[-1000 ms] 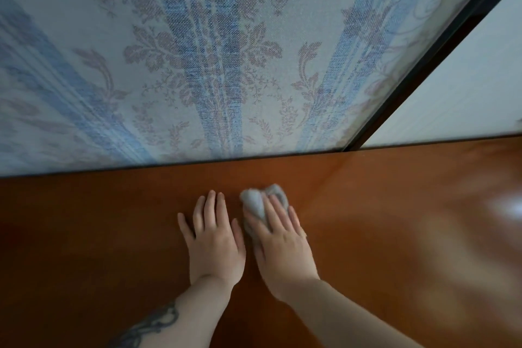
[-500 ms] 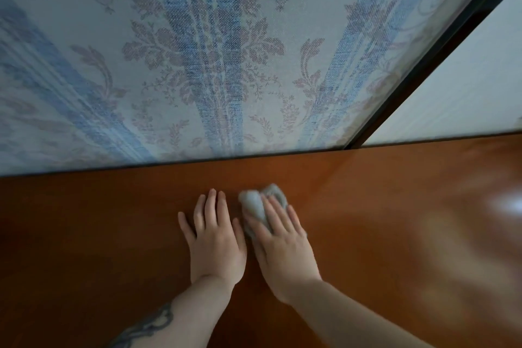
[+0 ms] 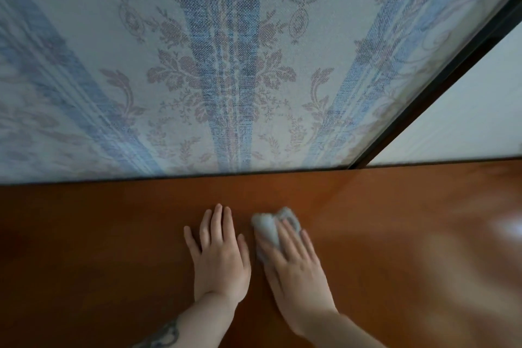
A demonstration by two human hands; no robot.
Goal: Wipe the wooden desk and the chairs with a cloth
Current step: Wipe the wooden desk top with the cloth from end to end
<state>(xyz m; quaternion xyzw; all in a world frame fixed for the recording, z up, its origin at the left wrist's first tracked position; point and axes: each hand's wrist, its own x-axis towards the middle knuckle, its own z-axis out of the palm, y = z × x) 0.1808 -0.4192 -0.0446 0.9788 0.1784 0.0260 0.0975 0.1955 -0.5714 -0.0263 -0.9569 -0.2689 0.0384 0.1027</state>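
The glossy reddish-brown wooden desk (image 3: pixel 113 248) fills the lower half of the view. My right hand (image 3: pixel 296 265) lies flat on a small crumpled pale grey cloth (image 3: pixel 268 227) and presses it onto the desk with straight fingers; the hand is motion-blurred. The cloth's far end sticks out past my fingertips. Just left of it, my left hand (image 3: pixel 219 257) rests palm down on the wood, fingers straight and slightly spread, not touching the cloth. No chair is in view.
The desk's far edge meets a wall with blue-striped floral wallpaper (image 3: pixel 226 79). A dark frame (image 3: pixel 440 76) runs diagonally at the right beside a white panel (image 3: pixel 466 116). Glare lies on the desk's right part (image 3: pixel 508 230).
My right hand and the cloth have slid a little to the right and toward me. The left hand has stayed flat in nearly the same spot.
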